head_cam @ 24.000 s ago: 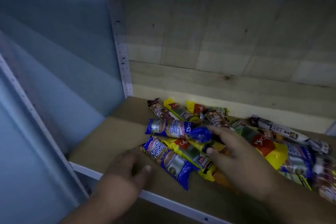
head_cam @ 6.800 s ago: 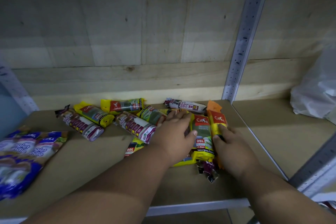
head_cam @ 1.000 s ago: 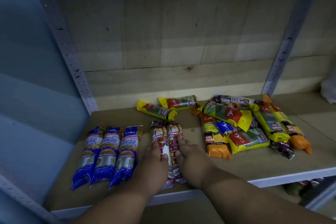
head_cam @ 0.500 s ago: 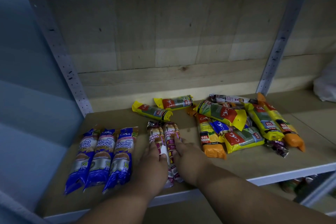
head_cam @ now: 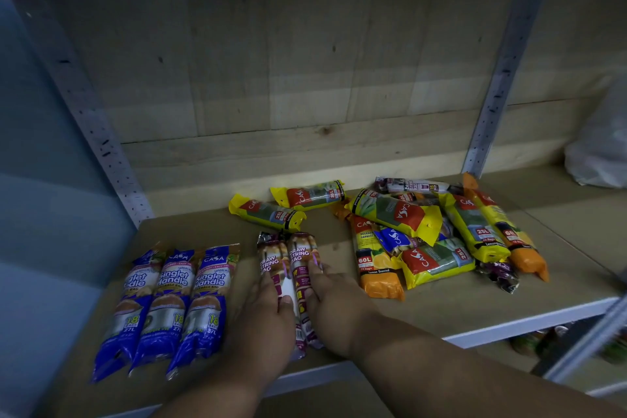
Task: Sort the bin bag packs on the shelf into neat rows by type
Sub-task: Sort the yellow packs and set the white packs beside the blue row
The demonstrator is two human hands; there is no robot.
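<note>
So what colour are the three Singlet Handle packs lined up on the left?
Mainly blue, with paler printed middles, in the head view: Singlet Handle packs.

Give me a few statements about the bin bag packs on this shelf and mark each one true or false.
1. Three blue Singlet Handle packs lie side by side at the left of the shelf. True.
2. Both hands rest on the yellow 25L packs. False: the left hand and right hand rest on the two Draw String Bag packs.
3. The packs at the right are already in a neat row. False: the yellow and orange packs lie in an overlapping heap.
4. Two yellow 25L packs lie loose behind the Draw String Bag packs. True.
</note>
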